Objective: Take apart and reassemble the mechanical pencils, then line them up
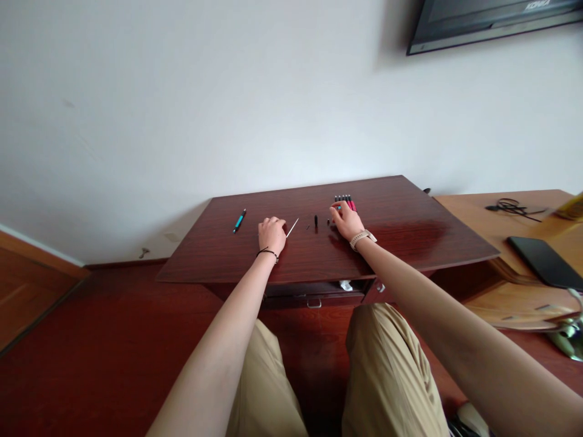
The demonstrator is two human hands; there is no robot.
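My left hand (272, 233) rests on the dark red wooden table (410, 237), fingers curled on a thin white refill (292, 227) that sticks out to its right. My right hand (347, 221) lies further right, its fingertips on a small teal pen part and touching a row of several red and black pens (345, 199). Between the hands sit a small black pen tip (316, 220) and a tiny dark part (328, 221). A teal pen (239, 220) lies alone to the left of my left hand.
A lighter wooden desk (483, 209) adjoins on the right with a black cable (512, 207) and a dark tablet (544, 261). A drawer handle (314, 303) shows below the table's front edge. A screen (492, 18) hangs on the white wall.
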